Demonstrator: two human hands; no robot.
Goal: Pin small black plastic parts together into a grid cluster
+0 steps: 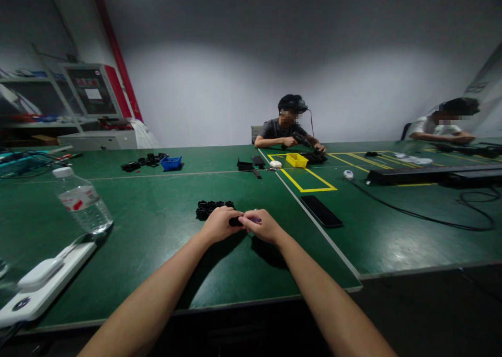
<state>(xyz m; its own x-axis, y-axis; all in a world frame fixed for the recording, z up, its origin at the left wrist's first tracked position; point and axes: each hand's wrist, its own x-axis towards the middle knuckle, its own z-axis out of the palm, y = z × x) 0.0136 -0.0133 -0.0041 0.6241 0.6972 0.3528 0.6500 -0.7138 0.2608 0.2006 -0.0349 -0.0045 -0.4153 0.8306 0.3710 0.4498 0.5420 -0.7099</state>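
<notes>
Close in front of me on the green table [149,263], my left hand [220,224] is closed around a small black part [235,221], mostly covered by the fingers. Touching that part, my right hand [263,225] pinches a slim, purplish pen-like object [257,221]; its exact kind is too small to make out. Just beyond my left hand lies a tight cluster of black blocky parts [207,208], set in rows. To the right of my right hand a black phone [321,211] lies flat.
At left stand a water bottle [84,203] and a white power strip [47,281] with a charger. Farther back are a blue bin [171,163], a yellow bin [297,160] and loose black parts [146,161]. Two people sit across the table. A black cable [411,212] curves at right.
</notes>
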